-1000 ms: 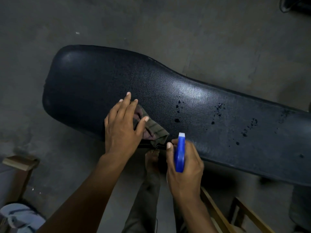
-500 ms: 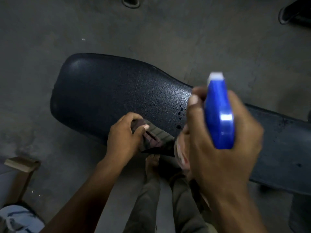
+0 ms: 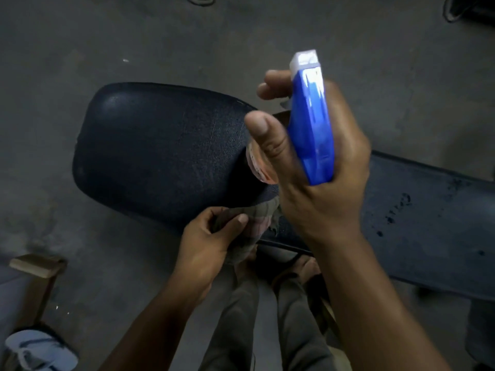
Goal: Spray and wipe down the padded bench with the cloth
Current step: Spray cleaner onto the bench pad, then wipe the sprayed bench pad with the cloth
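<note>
One black padded bench [image 3: 160,156], grey concrete floor [image 3: 134,36], droplets [image 3: 396,210] perhaps.

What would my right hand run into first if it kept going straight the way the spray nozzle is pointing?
Probably the padded bench. The right hand holds the spray bottle raised, nozzle pointing away and toward the bench's wide end. Nothing shows in between, though depth is hard to judge from this one view.

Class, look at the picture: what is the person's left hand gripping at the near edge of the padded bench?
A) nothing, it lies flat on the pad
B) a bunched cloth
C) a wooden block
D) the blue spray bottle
B: the left hand curls round the bunched cloth at the near edge of the padded bench, while the right hand holds the blue spray bottle.
</note>
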